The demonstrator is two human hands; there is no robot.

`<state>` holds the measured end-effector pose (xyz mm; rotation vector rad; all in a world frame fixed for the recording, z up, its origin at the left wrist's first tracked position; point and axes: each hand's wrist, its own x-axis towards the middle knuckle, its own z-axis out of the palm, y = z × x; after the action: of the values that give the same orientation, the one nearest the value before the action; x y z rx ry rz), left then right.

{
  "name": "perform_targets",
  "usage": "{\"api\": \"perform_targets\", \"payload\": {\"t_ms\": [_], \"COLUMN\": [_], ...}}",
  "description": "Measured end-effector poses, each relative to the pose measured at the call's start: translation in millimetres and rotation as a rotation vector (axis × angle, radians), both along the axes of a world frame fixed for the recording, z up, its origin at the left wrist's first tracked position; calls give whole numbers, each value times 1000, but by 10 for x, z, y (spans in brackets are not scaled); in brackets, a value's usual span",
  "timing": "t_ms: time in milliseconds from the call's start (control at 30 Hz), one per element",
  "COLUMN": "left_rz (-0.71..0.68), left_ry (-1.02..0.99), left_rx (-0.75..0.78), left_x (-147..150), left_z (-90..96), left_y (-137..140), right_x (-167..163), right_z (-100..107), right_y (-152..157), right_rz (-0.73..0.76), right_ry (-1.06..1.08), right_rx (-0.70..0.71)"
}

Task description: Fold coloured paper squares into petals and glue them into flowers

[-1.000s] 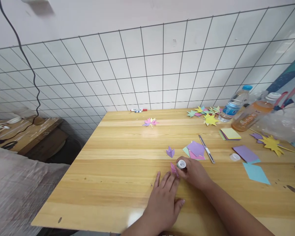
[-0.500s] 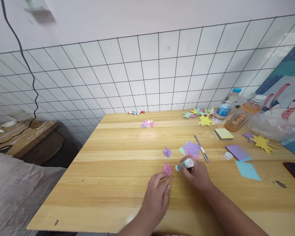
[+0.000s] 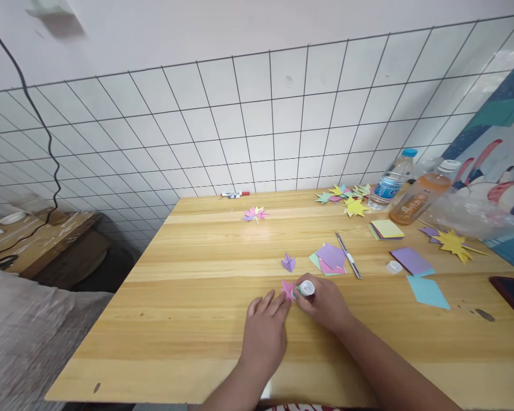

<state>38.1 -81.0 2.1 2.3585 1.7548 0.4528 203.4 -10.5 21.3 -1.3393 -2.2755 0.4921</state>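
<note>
A pink folded paper piece [image 3: 286, 287] lies on the wooden table in front of me. My left hand [image 3: 264, 328] rests flat beside it, fingers stretched out and fingertips on its lower edge. My right hand [image 3: 328, 305] is closed around a glue stick [image 3: 307, 288], held tilted with its tip at the right side of the pink paper. The tip's exact contact is partly hidden by the fingers. Just beyond sits a purple folded paper piece [image 3: 288, 262]. The white glue cap [image 3: 394, 267] lies apart on the right.
A utility knife [image 3: 349, 256] lies beside loose paper squares [image 3: 332, 257]. Further right are a paper stack [image 3: 388, 229], a blue sheet [image 3: 428, 291] and a yellow paper star [image 3: 454, 244]. A water bottle [image 3: 392, 181] and an orange drink bottle [image 3: 424, 194] stand at the back; markers [image 3: 235, 194] lie by the wall.
My right hand has brought the glue stick left, onto the pink paper. The left fingers have flattened and spread, and the pink paper now looks more opened out.
</note>
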Motion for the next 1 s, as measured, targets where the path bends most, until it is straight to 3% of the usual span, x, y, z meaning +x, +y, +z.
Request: {"api": "perform_targets", "payload": {"t_ms": [233, 633, 867, 1000], "left_rz": [27, 23, 30, 29], "left_ry": [30, -1, -15, -15], "left_rx": [-29, -52, -9, -9], "left_x": [40, 47, 42, 42], "left_z": [33, 48, -26, -43], "left_y": [-12, -27, -39, -37], "right_x": [-41, 12, 128, 96], "right_z": [-22, -100, 42, 137], "right_y": [27, -31, 20, 60], "right_rz": [3, 61, -109, -50], "right_ry": [-38, -54, 144, 85], "right_rx": [-36, 39, -15, -57]}}
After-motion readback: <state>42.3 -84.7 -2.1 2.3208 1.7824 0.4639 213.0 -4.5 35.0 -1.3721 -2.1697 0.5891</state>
